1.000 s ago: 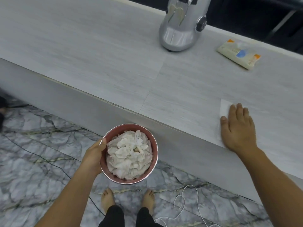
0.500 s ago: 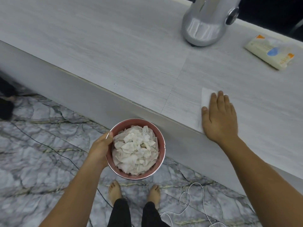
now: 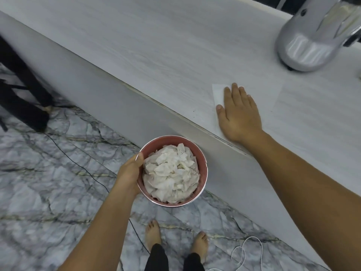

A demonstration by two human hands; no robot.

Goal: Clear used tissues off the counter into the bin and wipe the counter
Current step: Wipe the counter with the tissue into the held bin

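Under the right hand, a flat white tissue sheet is lying on the pale grey counter. Hand and sheet are now sitting left of the counter's seam, having been right of it a second ago. The silver appliance is now standing up and to the right of the fingertips, well apart from them.

Down and to the left of that hand, below the counter's front edge, a round pink bin is being held above the marble floor. Crumpled white used tissues are heaping it almost to the rim.

The left hand is gripping the bin's left side, with its thumb lying over the rim and its fingers hidden behind the wall. The right hand is pressing palm-down on the sheet, fingers straight and close together, thumb spread to the left, wrist resting at the counter's front edge. It is grasping nothing; the sheet is showing beyond the fingertips and thumb.
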